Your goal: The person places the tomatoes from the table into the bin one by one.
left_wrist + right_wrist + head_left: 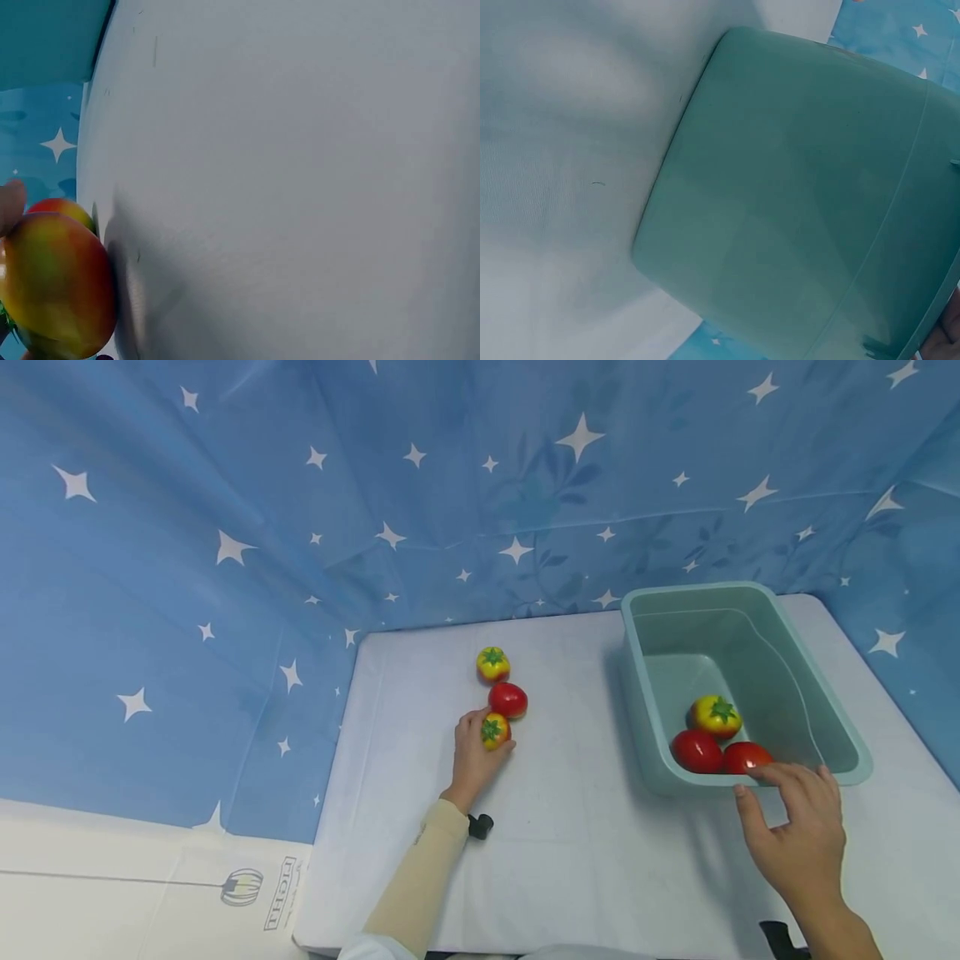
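My left hand point(477, 750) grips a yellow-red toy fruit with a green leafy top point(492, 732) on the white table. Its rounded yellow and red side fills the lower left corner in the left wrist view. Just beyond it lie a smooth red toy fruit point(507, 700) and another yellow-red fruit point(492, 665). At the right, my right hand point(802, 827) holds the near rim of a green bin point(636, 693), fingers over the edge and thumb outside. Inside the bin sit a leafy-topped yellow fruit point(715, 717) and two red ones point(697, 752), point(746, 757).
A white cloth point(570, 827) covers the table. Blue curtains with white stars point(450, 485) hang behind it and at both sides. Pale printed material point(150, 893) lies at the lower left. In the right wrist view, the bin's outer wall point(780, 187) takes up much of the picture.
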`<state>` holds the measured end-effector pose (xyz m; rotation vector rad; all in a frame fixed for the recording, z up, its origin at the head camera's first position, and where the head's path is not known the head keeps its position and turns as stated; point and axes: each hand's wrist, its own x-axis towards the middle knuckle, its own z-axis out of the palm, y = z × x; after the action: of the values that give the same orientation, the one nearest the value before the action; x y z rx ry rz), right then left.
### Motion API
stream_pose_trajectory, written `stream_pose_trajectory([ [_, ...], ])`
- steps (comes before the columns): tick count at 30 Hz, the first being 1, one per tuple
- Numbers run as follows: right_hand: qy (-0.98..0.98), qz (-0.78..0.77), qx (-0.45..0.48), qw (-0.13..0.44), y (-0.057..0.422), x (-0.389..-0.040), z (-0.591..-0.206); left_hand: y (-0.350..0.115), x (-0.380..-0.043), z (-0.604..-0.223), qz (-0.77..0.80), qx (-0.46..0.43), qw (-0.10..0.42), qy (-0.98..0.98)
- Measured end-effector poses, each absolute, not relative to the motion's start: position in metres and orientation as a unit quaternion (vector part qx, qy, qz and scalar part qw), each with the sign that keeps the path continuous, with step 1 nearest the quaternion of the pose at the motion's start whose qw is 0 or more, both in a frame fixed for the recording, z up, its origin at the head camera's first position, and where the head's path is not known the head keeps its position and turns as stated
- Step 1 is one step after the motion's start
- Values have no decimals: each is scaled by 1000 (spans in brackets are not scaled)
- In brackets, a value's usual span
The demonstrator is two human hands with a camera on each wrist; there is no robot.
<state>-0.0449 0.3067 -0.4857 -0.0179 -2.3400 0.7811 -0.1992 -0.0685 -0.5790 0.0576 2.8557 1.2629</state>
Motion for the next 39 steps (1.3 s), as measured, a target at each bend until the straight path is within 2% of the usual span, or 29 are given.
stream_pose_trajectory([
  [17, -889, 303, -2, 344, 305, -46, -485, -63, -198, -570, 408, 12, -2, 913],
  [39, -886, 307, -4, 347, 306, -46, -487, -50, -230, -518, 431, 47, -40, 900],
])
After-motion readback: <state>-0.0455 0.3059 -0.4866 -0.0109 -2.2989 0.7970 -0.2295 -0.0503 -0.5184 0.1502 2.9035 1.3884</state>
